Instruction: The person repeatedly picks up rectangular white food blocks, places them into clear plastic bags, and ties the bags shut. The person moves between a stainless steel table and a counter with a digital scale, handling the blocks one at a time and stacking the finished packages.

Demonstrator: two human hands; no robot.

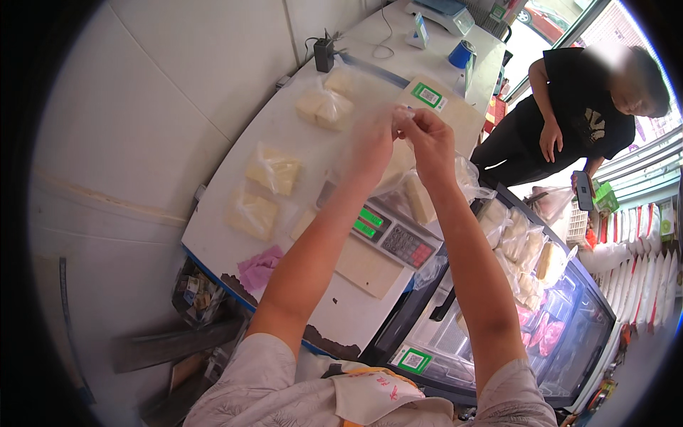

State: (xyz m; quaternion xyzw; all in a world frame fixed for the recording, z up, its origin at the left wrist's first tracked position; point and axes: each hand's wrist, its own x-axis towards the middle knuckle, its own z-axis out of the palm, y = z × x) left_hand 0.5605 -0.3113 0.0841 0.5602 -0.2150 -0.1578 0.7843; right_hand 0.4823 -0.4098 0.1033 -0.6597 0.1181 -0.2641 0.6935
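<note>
My left hand [372, 149], blurred, and my right hand [435, 144] meet over the white table. Their fingertips pinch the gathered top of a transparent plastic bag [404, 116]. Between and behind my forearms stands a digital scale [408, 245] with lit green displays and a keypad. A bagged pale block [419, 200] lies at the scale's far side, partly covered by my right wrist. To the left, pale yellow slabs in plastic bags lie on the table: a near one [253, 215], a middle one [275, 171] and a farther bag [325, 109].
A pink cloth [260, 267] lies by the chipped table edge. At right, a glass-topped display case [565, 368] carries several bagged blocks [515, 235]. Beyond it stands a person [579, 101] holding a phone [584, 190]. Another scale [443, 16] and a blue cup-shaped object [461, 54] stand farther back.
</note>
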